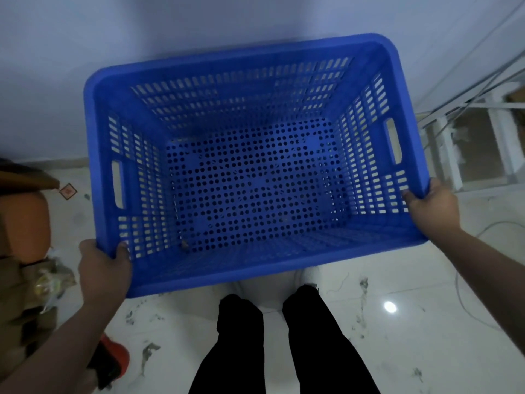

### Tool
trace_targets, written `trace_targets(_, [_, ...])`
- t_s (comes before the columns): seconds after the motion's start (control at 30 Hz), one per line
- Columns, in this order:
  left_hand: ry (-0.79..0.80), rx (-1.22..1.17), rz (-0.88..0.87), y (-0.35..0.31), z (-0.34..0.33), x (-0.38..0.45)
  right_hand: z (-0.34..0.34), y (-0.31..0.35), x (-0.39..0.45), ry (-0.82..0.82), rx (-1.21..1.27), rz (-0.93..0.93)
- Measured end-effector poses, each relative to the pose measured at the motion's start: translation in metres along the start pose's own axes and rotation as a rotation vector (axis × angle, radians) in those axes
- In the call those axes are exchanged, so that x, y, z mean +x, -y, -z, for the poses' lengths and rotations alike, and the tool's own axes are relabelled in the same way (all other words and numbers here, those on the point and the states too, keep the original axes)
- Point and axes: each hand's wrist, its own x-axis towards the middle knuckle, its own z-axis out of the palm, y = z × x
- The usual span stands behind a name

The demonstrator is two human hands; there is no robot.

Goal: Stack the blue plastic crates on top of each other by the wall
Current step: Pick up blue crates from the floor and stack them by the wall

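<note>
Head view. A blue plastic crate, empty and perforated on floor and walls, is held above the tiled floor in front of the pale wall, its far rim close to that wall. Whether a second crate sits beneath it cannot be told. The moulded shell looks light and stiff; the smooth rim may be slippery, and the slot handles in the short walls would give a surer hold. The left hand grips the near left corner, fingers curled over the rim. The right hand clamps the near right corner likewise. Both forearms reach forward and outward, the crate tilted slightly toward the left.
</note>
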Motion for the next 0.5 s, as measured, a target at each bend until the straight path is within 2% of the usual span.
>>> trace_targets(0.5, [-0.012, 0.088, 0.002, -0.001, -0.002, 0.005, -0.005, -0.007, -0.015, 0.001, -0.094, -0.01])
